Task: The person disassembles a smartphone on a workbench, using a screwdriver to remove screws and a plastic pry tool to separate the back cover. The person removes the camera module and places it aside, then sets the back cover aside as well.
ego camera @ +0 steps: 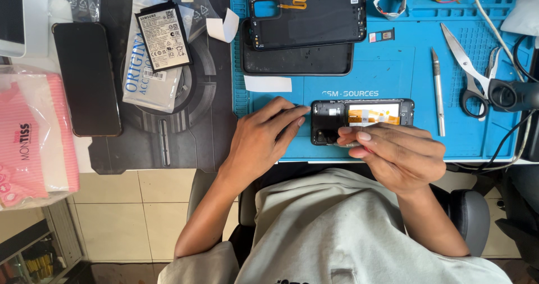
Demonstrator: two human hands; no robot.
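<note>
An opened black phone (362,117) lies on the blue work mat (393,65) near its front edge, its inside showing an orange flex strip. My left hand (264,141) rests on the mat with its fingertips touching the phone's left end. My right hand (396,152) covers the phone's lower edge, fingers curled together over it. I cannot tell if a small tool sits in those fingers. A black back cover (307,17) and a dark panel (297,59) lie further back on the mat.
A phone battery (164,35) lies on a silver pouch (147,70) at the left, beside a black phone (87,79) and a pink tissue pack (31,143). Scissors (469,70), a metal pry tool (438,90), a SIM tray (382,35) and cables (505,48) occupy the mat's right side.
</note>
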